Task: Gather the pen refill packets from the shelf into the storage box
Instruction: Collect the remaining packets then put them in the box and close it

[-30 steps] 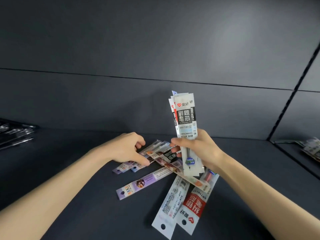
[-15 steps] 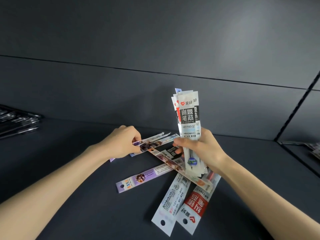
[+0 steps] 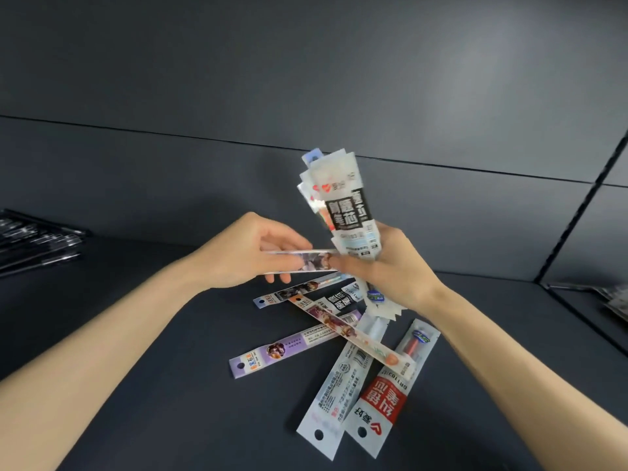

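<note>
My right hand point(image 3: 390, 266) grips an upright bundle of pen refill packets point(image 3: 343, 205), white with black labels, above the dark shelf point(image 3: 136, 402). My left hand point(image 3: 244, 253) pinches one narrow packet point(image 3: 306, 261) level, its end touching the bundle. Several packets still lie fanned on the shelf below: a purple one point(image 3: 289, 348), a white printed one point(image 3: 343, 379), a red-labelled one point(image 3: 390, 389), a long orange-tipped one point(image 3: 346, 329). No storage box is in view.
A stack of dark packaged items point(image 3: 37, 239) lies at the far left of the shelf. The grey back wall point(image 3: 306, 79) rises behind. A divider point(image 3: 577, 215) separates a right section holding more packets point(image 3: 615, 304).
My left hand lifted a narrow packet off the shelf and brought it to the bundle. The bundle in my right hand tilted slightly left.
</note>
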Motion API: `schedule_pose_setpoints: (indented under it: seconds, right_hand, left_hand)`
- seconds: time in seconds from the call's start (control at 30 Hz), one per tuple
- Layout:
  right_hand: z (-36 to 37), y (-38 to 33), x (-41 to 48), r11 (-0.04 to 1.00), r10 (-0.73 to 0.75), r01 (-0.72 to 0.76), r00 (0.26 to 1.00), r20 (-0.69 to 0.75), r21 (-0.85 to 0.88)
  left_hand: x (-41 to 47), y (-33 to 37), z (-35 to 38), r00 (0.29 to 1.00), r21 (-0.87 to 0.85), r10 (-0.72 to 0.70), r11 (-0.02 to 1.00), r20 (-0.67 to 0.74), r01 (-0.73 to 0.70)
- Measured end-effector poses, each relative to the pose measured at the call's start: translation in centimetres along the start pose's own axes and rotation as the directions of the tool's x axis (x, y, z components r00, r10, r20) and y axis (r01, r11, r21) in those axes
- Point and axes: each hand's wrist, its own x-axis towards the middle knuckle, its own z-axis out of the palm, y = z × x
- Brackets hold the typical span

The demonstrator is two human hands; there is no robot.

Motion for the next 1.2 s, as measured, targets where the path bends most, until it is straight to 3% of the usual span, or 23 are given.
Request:
schedule_pose_setpoints:
  seconds: [0.1,0.2,0.27,0.33,0.5,0.63,0.83,1.1,1.2]
  right_hand:
    - [0.3,0.3,0.3,0.997,0.045,-0.045,0.999,-0.007,-0.059]
    - [0.6,0.6,0.5,0.995,0.082,-0.079,0.995,-0.049,0.067]
    - [0.9,0.7,0.5,0.971,0.126,-0.111,0.99,-0.063,0.211]
    - [1.4,0.9,0.4,0.942,0.157,-0.14,0.987,-0.032,0.304]
    - [1.9,1.2,0.0,0.934,0.138,-0.136,0.99,0.017,0.33]
    - [2.6,0.9,-0.2,0.91,0.099,-0.131,0.99,0.101,0.393]
    - [2.1,1.1,-0.2,0.804,0.136,-0.149,0.989,0.065,0.575]
    - [2.1,1.3,-0.4,0.783,0.136,-0.222,0.973,0.188,0.581]
    - [1.0,1.9,-0.2,0.801,0.205,-0.23,0.973,0.108,0.552]
  left_hand:
    - [-0.1,0.5,-0.2,0.973,-0.11,-0.01,0.994,-0.229,-0.016]
    - [0.2,0.1,0.9,0.887,-0.385,-0.154,0.923,-0.435,-0.029]
    - [0.4,-0.2,2.1,0.868,-0.621,-0.281,0.783,-0.409,-0.039]
    - [0.6,-0.4,3.0,0.892,-0.699,-0.315,0.715,-0.323,-0.001]
    - [0.8,-0.6,3.3,0.894,-0.558,-0.237,0.83,-0.38,-0.017]
    - [0.6,-0.7,3.1,0.9,-0.539,-0.204,0.842,-0.385,-0.04]
    - [0.6,-0.9,2.3,0.923,-0.464,-0.101,0.881,-0.373,-0.091]
    - [0.4,-0.6,3.0,0.984,-0.423,0.018,0.901,-0.178,-0.093]
    - [0.7,-1.6,1.6,0.996,-0.166,-0.08,0.983,-0.026,0.075]
